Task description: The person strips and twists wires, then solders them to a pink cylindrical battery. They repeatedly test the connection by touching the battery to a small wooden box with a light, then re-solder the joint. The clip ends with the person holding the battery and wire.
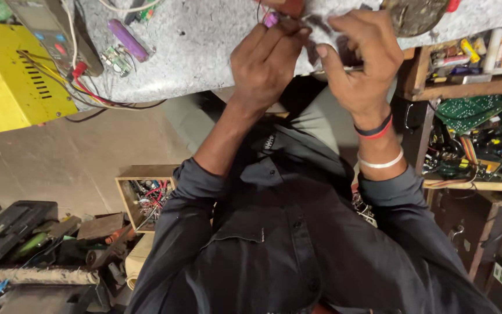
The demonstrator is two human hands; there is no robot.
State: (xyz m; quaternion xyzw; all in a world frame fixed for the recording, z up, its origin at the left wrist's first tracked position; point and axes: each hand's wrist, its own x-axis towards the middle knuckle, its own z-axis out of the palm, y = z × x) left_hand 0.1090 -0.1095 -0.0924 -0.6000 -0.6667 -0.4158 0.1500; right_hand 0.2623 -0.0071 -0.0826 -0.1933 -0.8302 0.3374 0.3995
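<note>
My left hand (pixel 265 61) is pinched at the front edge of the grey worktop (pixel 204 52). Its fingertips close on a small purple cell (pixel 271 18) with thin red wires, just under a reddish-brown part at the top edge. My right hand (pixel 358 58), with red, black and white bands on the wrist, is curled close beside it. Its fingers close around a small dark piece (pixel 316 26) between the two hands. I cannot make out what that piece is. Both forearms come up from my dark shirt's sleeves.
A yellow metal box (pixel 13 75), a grey meter (pixel 53 29) with red leads, a second purple cell (pixel 128 39) and a small circuit board (pixel 115 59) lie at left. Shelves with green circuit boards (pixel 472 110) stand right. A wooden box of wires (pixel 146 197) and black cases (pixel 7 227) sit on the floor.
</note>
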